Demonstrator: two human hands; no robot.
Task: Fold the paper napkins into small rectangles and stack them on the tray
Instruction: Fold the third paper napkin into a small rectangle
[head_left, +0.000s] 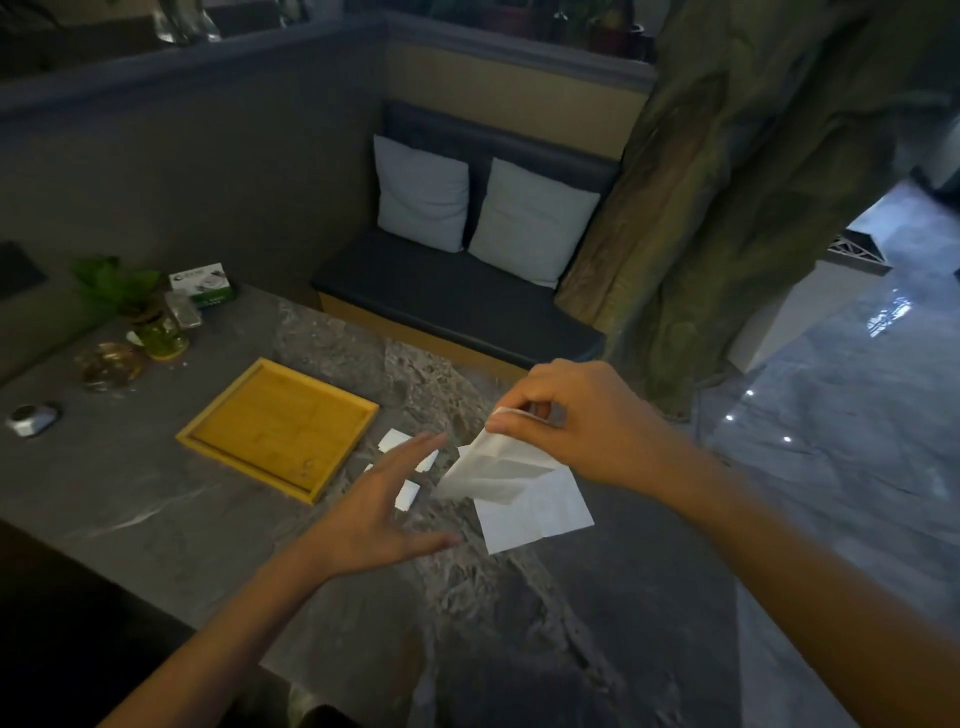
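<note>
**A:** So what was the risk at that point? The right hand (576, 415) was pinching one napkin (498, 467) by its top edge, thumb and fingers pressed on the paper, and it hung half unfolded above the table (208, 545).

**B:** Yeah, my guess is tearing or a crooked crease. Thin paper held by one corner flops about, so if it got laid down skewed the fold lines wouldn't match up. It was also hanging right over the flat napkin (540, 512) underneath, so that one could have got dragged along or picked up with it.

**A:** And the left hand (379, 509)?

**B:** Fingers spread, holding nothing, hovering over the small folded pieces (392, 440) beside the tray (208, 434). A careless sweep could have knocked those around. I couldn't tell if it was touching any.

**A:** Tray had nothing stacked on it?

**B:** I couldn't see any. The folded ones sat on the table just off its right edge, so the stacking wasn't done.

**A:** How did the napkin look?

**B:** White, thin, a bit see-through, with soft crease lines and a limp, drooping lower edge.
</note>
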